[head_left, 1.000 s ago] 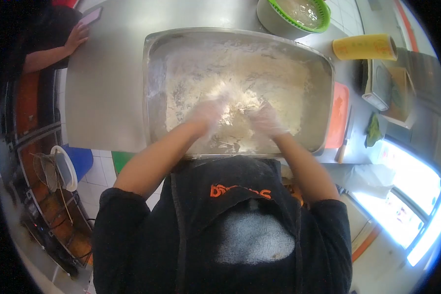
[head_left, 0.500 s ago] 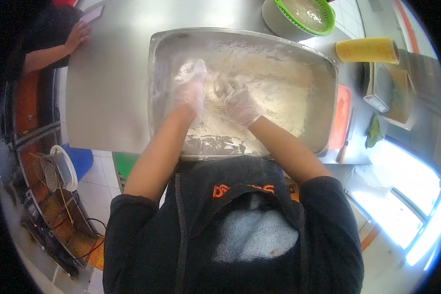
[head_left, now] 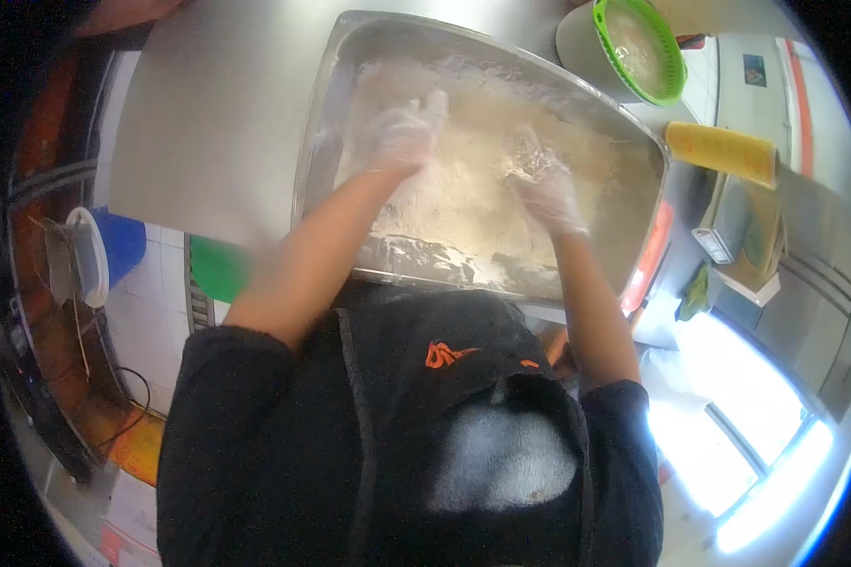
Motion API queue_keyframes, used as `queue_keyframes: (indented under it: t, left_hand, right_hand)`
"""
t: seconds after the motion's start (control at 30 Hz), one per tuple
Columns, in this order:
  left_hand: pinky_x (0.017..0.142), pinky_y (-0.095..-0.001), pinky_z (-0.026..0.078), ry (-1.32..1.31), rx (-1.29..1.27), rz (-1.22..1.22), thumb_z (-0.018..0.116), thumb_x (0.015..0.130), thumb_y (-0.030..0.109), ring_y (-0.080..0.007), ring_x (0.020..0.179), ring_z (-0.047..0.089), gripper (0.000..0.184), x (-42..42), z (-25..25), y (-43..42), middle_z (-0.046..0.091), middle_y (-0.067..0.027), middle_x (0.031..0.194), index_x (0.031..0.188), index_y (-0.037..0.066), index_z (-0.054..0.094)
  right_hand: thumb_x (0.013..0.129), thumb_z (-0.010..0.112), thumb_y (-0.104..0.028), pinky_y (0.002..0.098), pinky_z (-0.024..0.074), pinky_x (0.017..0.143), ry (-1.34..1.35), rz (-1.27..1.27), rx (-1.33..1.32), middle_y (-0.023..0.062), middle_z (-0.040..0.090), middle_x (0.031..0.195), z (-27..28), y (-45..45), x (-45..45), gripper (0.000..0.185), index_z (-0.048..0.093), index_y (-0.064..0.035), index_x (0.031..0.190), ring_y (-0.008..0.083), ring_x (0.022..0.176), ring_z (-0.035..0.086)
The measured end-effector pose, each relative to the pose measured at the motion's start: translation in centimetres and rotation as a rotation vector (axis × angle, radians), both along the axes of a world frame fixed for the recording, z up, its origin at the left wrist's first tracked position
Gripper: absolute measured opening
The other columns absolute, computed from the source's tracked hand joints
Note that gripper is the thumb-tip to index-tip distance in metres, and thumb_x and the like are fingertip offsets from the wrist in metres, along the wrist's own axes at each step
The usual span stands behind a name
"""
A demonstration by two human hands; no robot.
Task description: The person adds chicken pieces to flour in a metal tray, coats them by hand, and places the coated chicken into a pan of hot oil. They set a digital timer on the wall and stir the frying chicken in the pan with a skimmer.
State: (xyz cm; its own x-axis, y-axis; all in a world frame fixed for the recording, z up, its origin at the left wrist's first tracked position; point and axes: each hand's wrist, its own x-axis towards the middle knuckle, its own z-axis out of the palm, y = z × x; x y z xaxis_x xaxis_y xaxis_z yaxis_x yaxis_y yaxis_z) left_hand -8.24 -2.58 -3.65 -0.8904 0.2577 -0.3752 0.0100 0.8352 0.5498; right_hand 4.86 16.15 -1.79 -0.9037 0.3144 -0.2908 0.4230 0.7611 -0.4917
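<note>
Watching through the head view, I've got a big metal pan [head_left: 304, 180] on the desk [head_left: 217, 123], tilted slightly in my view, with pale flour-like powder [head_left: 473, 142] spread over its bottom. Powder is thinner and patchy along the near side, some smeared on the far wall. Both hands are in clear gloves, inside the pan and well apart. Left hand [head_left: 405, 137] is over the left part of the powder, fingers looking extended; right hand [head_left: 544, 184] is right of centre, fingers pointing away from the body, glove shiny and wrinkled. Both are blurry, so I can't tell if either grips any powder or is loose, or exactly where they touch it.

Around the pan: grey tub [head_left: 581, 47] with a green basket [head_left: 673, 71] in it, far right; yellow roll [head_left: 721, 151] near the right corner; an orange-red tray [head_left: 648, 250] partly hidden beside the right wall. Blue bucket [head_left: 123, 244] sits lower left, off the desk. Black apron [head_left: 463, 326] below the pan.
</note>
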Motion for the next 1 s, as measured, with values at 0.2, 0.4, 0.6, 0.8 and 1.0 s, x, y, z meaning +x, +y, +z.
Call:
queue_keyframes:
  t: [0.2,0.4,0.6,0.8,1.0]
  left_hand:
    - [0.080,-0.0407,0.053,-0.072,-0.091,-0.419,0.044,0.104,0.036,-0.0329,0.089,0.065,0.042,2.9,-1.7,1.0,0.069,-0.0181,0.104,0.120,0.004,0.064]
    - [0.075,-0.0431,0.055,-0.278,-0.002,-0.775,0.039,0.106,0.034,-0.0366,0.083,0.067,0.041,4.2,0.2,0.5,0.070,-0.0184,0.100,0.117,0.005,0.066]
    - [0.079,-0.0422,0.055,-0.074,-0.328,-0.864,0.041,0.104,0.035,-0.0367,0.092,0.068,0.042,1.5,1.8,-2.0,0.068,-0.0194,0.107,0.114,0.006,0.069]
    - [0.091,-0.0420,0.051,-0.477,-0.236,-0.739,0.040,0.104,0.037,-0.0349,0.106,0.065,0.043,5.3,-6.9,-2.7,0.066,-0.0181,0.120,0.125,0.009,0.066]
    - [0.101,-0.0440,0.045,-0.457,0.052,-1.006,0.034,0.106,0.036,-0.0353,0.122,0.057,0.049,5.8,-1.7,2.0,0.060,-0.0186,0.135,0.146,0.013,0.049]
  right_hand:
    - [0.093,0.057,-0.037,0.0427,0.0416,0.108,0.115,0.859,0.874,0.0215,0.057,0.138,-7.7,-0.5,2.5,0.043,0.067,-0.0062,0.121,0.0337,0.123,0.056]
    - [0.099,0.047,-0.032,0.0412,0.0378,0.110,-0.312,0.559,0.005,0.0184,0.059,0.136,-3.6,-1.6,4.3,0.042,0.063,-0.0040,0.126,0.0294,0.128,0.053]
    - [0.097,0.045,-0.019,0.0387,0.0382,0.110,-0.069,-0.233,-0.660,0.0216,0.058,0.135,-11.4,9.2,9.4,0.049,0.047,0.0028,0.141,0.0279,0.130,0.053]
    - [0.083,0.053,-0.012,0.0414,0.0338,0.115,0.006,0.943,0.083,0.0232,0.056,0.138,-13.9,5.5,9.5,0.056,0.055,-0.0008,0.138,0.0359,0.132,0.049]
    - [0.078,0.063,-0.010,0.0398,0.0441,0.105,-0.182,0.747,0.025,0.0100,0.064,0.132,-9.0,0.6,5.7,0.053,0.064,-0.0158,0.130,0.0355,0.121,0.058]
